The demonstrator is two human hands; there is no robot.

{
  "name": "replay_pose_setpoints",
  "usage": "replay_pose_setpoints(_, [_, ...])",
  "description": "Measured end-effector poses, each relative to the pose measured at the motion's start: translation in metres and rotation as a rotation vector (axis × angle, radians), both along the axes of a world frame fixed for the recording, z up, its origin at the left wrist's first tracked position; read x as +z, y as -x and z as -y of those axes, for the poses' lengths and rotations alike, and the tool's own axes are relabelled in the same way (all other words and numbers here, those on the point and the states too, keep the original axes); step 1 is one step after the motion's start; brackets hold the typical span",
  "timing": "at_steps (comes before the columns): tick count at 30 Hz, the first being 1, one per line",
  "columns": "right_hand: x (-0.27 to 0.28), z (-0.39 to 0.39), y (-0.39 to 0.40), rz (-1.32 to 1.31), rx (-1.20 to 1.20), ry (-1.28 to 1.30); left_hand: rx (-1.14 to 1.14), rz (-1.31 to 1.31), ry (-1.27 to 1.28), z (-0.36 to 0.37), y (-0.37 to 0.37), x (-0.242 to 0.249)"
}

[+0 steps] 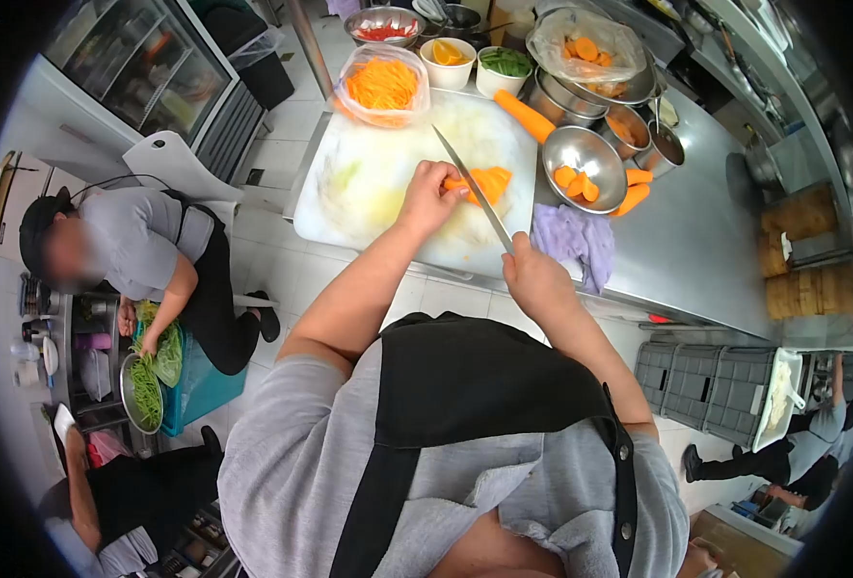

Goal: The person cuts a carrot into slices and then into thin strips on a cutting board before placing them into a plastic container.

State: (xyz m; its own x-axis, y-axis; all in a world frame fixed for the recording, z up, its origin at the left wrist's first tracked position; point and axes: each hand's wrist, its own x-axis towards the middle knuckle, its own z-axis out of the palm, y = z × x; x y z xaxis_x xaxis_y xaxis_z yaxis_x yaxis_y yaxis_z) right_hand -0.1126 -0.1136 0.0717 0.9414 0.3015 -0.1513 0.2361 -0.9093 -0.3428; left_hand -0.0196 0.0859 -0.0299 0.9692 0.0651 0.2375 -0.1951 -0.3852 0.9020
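Knife point(468, 179): handle enclosed in right hand point(539, 276); blade passes over cut carrot point(494, 183), edge contact cannot be told. Left hand point(430, 197): fingers bunched narrow on the cut carrot's left end, above white cutting board point(349, 217).

Beyond left hand: open plastic bag point(422, 101), shredded carrot; steel dish point(361, 19), red pieces.

Beyond both hands: white tub point(446, 78), yellow-orange slices; second tub point(492, 86), chopped greens.

Beyond right hand, rightward: steel bowl point(586, 144), carrot chunks; translucent bag point(552, 43), carrot slices; steel pot point(650, 162), contents hard to make out; two carrots point(631, 200), partly hidden behind the steel bowl.

Just beside right hand: purple cloth point(573, 234), overhanging the table edge.
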Motion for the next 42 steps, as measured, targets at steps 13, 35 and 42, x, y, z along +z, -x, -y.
replay_pose_setpoints(13, [0.011,0.003,-0.005,-0.019,0.056,0.07,0.01,0.001,0.021,0.0,-0.003,-0.004])
replay_pose_setpoints(35, [-0.023,-0.008,-0.033,-0.165,0.043,0.076,0.031,-0.107,0.094,-0.002,-0.004,-0.003])
replay_pose_setpoints(42, [-0.014,-0.01,-0.029,-0.193,-0.004,0.058,-0.02,-0.094,0.058,-0.005,-0.007,-0.002])
